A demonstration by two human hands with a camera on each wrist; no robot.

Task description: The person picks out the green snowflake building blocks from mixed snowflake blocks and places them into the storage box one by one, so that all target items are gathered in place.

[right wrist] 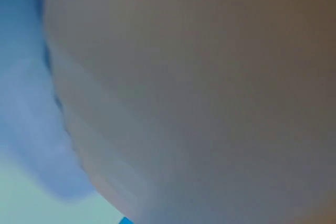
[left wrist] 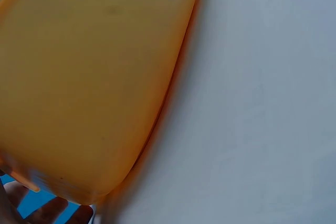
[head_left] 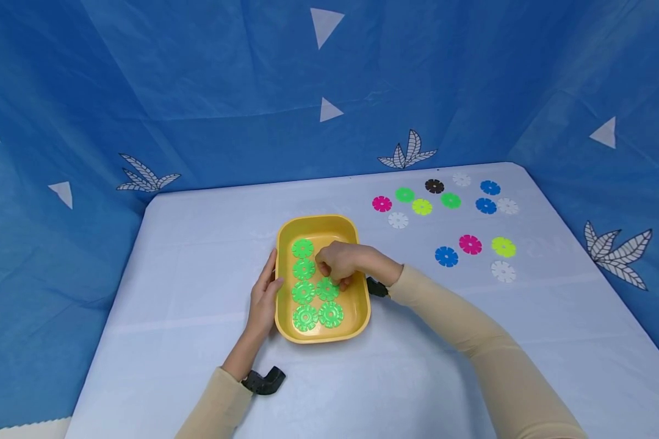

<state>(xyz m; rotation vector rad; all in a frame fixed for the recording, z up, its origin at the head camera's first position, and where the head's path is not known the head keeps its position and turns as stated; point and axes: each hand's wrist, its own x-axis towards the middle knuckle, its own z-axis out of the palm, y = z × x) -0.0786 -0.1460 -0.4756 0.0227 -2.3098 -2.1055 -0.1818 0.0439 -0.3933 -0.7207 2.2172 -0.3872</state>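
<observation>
A yellow plastic tray [head_left: 360, 305] stands on the table, with several green notched discs [head_left: 304, 292] laid inside in two columns. My left hand [head_left: 262, 305] grips the tray's left wall, thumb at the rim and fingers along the outside. In the left wrist view the tray's outer side [left wrist: 94, 87] fills much of the picture, fingers [left wrist: 50, 211] showing at the bottom corner. Over the right column my right hand [head_left: 340, 261] reaches into the tray with bent fingers, close to a partly covered green disc [head_left: 327, 289]. Whatever lies beneath those fingertips is hidden. The right wrist view is mostly a blurred surface.
Loose notched discs lie at the table's right: pink [head_left: 470, 244], blue [head_left: 446, 256], yellow [head_left: 503, 247], white [head_left: 503, 271], green [head_left: 451, 200] and black [head_left: 434, 186]. A blue patterned curtain [head_left: 252, 110] hangs behind the white table [head_left: 198, 256].
</observation>
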